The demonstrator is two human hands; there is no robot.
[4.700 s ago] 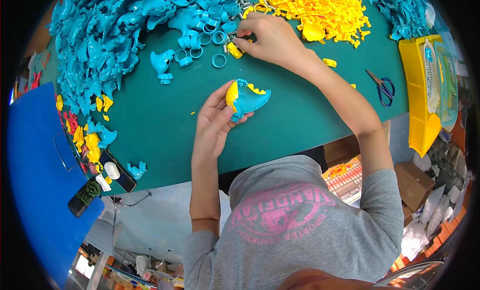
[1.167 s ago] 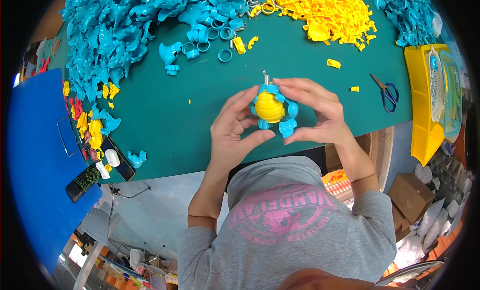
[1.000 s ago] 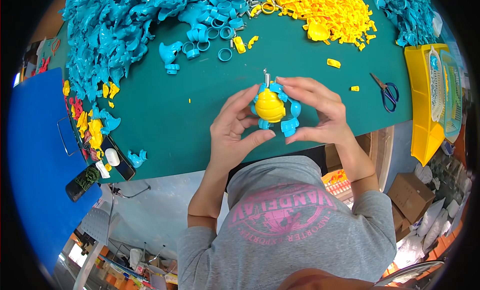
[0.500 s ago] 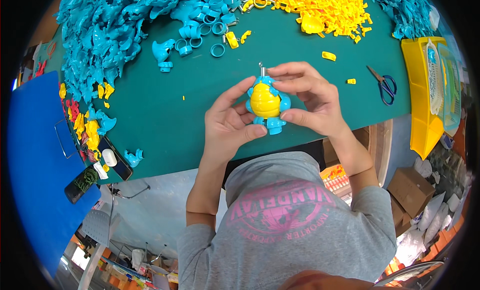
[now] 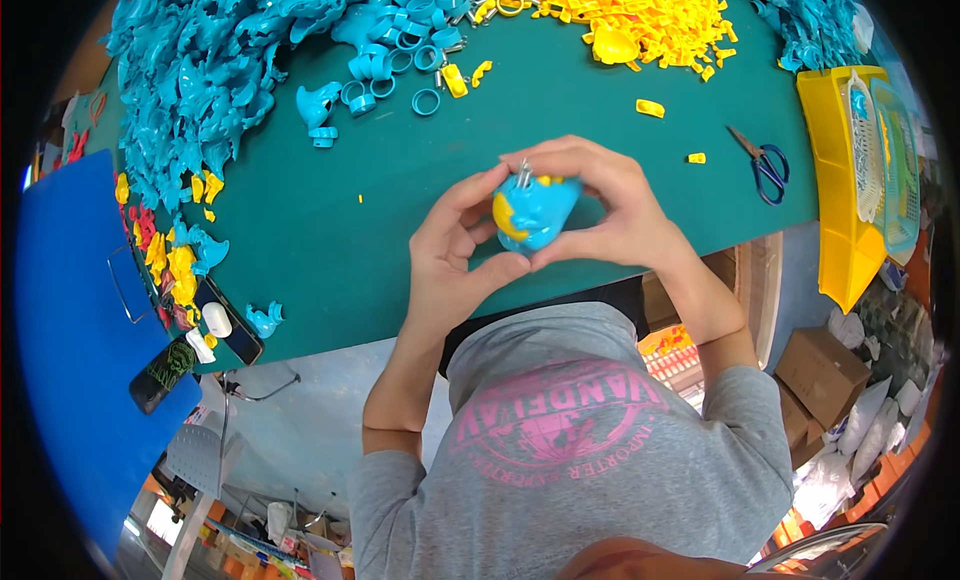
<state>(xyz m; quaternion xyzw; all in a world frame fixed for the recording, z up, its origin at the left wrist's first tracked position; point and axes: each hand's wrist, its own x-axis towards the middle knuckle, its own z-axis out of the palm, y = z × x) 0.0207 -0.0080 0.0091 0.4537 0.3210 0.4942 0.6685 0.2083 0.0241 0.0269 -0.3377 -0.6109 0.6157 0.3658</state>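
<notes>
Sitting at four o'clock past the green table (image 5: 350, 260) is a box (image 5: 822, 372); left hand (image 5: 450, 245) and right hand (image 5: 630, 205) squeeze the toy (image 5: 535, 215) between fingers.

One view, and it's the head camera: a wide fisheye up on the person's head, pitched steeply down over the grey T-shirt (image 5: 600, 410), left hand (image 5: 440, 252) and right hand (image 5: 628, 212) close at mid-frame, green tabletop (image 5: 330, 240) stretching beyond, edges bowing.
</notes>
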